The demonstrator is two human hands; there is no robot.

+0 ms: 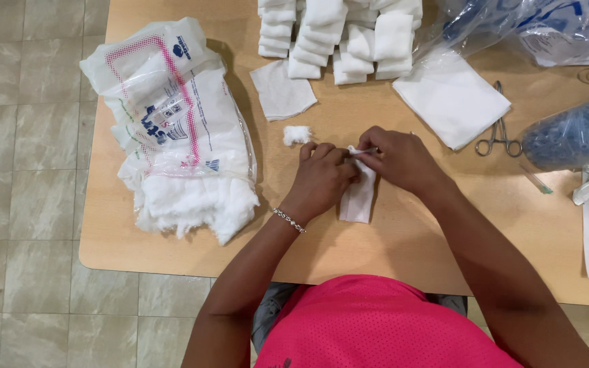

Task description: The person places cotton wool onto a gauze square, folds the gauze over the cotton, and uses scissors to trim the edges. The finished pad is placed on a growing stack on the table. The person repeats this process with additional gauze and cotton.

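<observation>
A narrow folded strip of white gauze (358, 197) lies on the wooden table (403, 245) in front of me. My left hand (322, 178) presses on its upper left side, fingers curled. My right hand (398, 157) pinches the strip's top end between thumb and fingers. A small tuft of cotton wool (296, 135) lies just left of my left fingertips. A single flat gauze square (281, 89) sits beyond it.
A torn plastic bag of cotton wool (172, 129) fills the table's left side. Several folded gauze pads (339, 34) are stacked at the far edge. A pile of gauze squares (451, 99), metal scissors-like forceps (499, 129) and plastic bags (567, 140) lie to the right.
</observation>
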